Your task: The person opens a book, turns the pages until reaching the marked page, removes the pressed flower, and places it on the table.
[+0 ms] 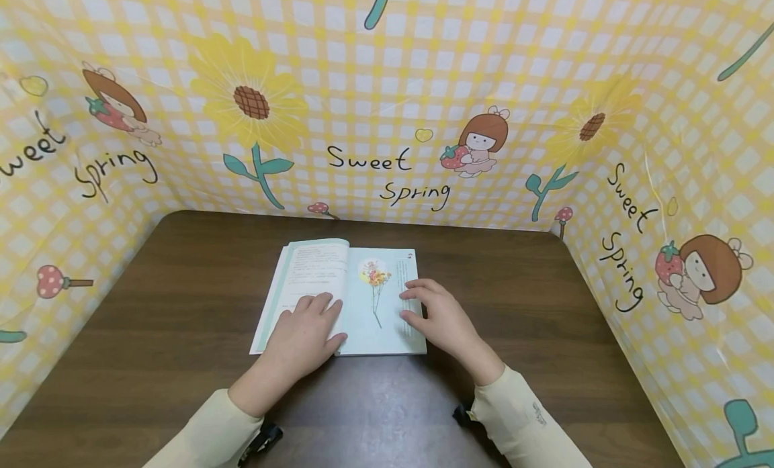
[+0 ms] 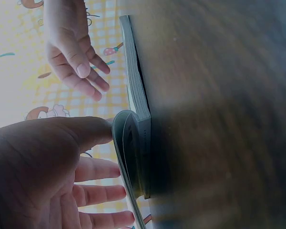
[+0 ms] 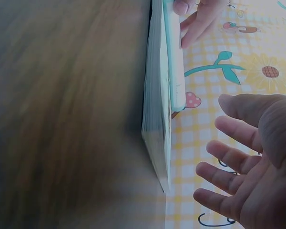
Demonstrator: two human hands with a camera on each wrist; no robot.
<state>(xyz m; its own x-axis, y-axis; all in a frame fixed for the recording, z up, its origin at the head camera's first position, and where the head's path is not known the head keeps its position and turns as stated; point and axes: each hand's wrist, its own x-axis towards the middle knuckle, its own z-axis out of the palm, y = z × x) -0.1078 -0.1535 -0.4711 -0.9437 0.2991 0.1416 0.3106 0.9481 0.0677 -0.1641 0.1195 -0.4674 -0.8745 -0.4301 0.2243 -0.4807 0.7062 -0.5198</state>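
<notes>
An open book (image 1: 387,340) lies on the table, its right page showing a drawing of flowers (image 1: 376,276) and its left page printed with lines of text. My left hand (image 1: 305,337) rests on the left page near the spine, fingers spread; in the left wrist view its fingertips (image 2: 105,194) touch the bowed-up pages. My right hand (image 1: 444,317) hovers over the right edge of the right page. In the right wrist view that hand (image 3: 257,157) is apart from the book, fingers loosely bent and holding nothing.
A dark brown wooden table (image 1: 151,334) carries the book. Yellow checked cloth (image 1: 375,85) with sunflowers and lettering walls in the back and both sides. Dark straps (image 1: 263,441) show at both sleeve cuffs.
</notes>
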